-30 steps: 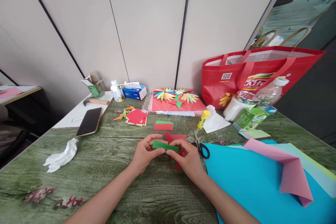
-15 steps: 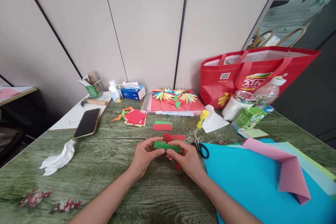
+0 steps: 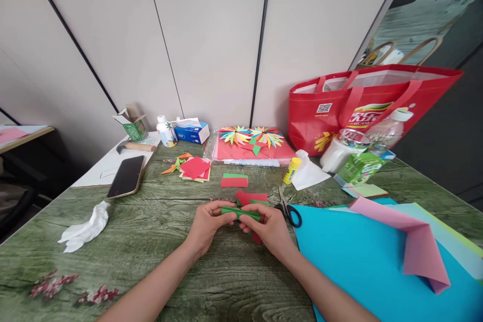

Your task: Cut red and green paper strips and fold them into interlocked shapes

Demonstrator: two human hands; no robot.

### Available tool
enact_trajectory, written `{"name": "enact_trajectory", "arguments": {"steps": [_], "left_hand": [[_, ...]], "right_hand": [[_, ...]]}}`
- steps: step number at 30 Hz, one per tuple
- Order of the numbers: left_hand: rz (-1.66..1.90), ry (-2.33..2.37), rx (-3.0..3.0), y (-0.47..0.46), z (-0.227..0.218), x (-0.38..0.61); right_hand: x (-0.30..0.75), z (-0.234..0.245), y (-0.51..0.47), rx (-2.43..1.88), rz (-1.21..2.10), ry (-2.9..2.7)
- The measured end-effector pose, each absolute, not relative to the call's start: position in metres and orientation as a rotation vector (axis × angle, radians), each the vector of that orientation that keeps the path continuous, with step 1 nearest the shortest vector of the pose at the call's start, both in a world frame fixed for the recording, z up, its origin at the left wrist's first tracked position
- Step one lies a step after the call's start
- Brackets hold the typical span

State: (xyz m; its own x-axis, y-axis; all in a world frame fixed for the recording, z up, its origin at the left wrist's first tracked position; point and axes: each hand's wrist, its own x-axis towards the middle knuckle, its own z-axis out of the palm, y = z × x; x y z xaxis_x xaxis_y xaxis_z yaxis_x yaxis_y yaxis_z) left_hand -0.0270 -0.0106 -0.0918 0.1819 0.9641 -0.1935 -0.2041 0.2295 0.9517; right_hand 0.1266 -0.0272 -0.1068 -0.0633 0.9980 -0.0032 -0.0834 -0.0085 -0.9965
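Note:
My left hand (image 3: 209, 224) and my right hand (image 3: 268, 229) meet over the middle of the green wood-grain table (image 3: 158, 241). Both pinch a narrow folded green paper strip (image 3: 238, 213), the left at its left end, the right near its middle. Red folded paper pieces (image 3: 252, 197) lie just behind and under my right hand. A red and green folded strip (image 3: 234, 180) lies a little farther back. Black-handled scissors (image 3: 289, 207) rest right of my right hand.
Large blue paper (image 3: 358, 261) with a pink sheet (image 3: 415, 241) covers the right. A yellow glue stick (image 3: 292, 170), a red bag (image 3: 362, 105), paper stars (image 3: 251, 137), red squares (image 3: 195, 168), a phone (image 3: 126, 176) and a crumpled tissue (image 3: 85, 226) lie around.
The green strip has narrowed between my fingers as both hands press it closer together. The hands stay in the same spot.

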Motion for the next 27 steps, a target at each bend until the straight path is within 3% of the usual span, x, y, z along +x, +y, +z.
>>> {"name": "enact_trajectory", "arguments": {"steps": [27], "left_hand": [[1.038,1.107,1.0,-0.0121,-0.0924,-0.0253]], "right_hand": [[0.1256,-0.1032,-0.0292,-1.126,1.292,-1.204]]}}
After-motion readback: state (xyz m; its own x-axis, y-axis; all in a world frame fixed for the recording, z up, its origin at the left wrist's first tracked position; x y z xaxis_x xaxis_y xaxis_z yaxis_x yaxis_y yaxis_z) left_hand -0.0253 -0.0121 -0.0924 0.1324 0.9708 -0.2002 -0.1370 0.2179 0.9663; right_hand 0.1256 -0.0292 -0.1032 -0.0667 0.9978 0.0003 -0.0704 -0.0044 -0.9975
